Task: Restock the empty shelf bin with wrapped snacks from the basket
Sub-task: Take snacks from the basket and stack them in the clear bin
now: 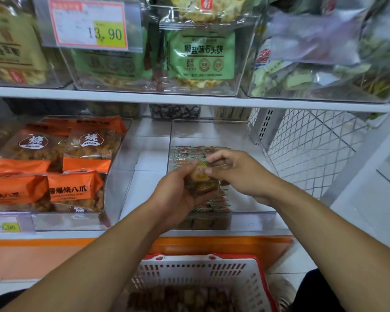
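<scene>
Snacks (199, 176): small handful of wrapped ones, held over the bin, just above the ones already lying inside
Left hand (178, 194): fingers curled under and round that handful, cupping it from below
Right hand (236, 170): just right of the left, fingertips pinching the top snack
Bin (252, 218): clear, right under both hands
Basket (203, 273): red and white, below the wrists, more snacks inside
Orange packs (52, 167): in the next bin, well left of the left hand
</scene>
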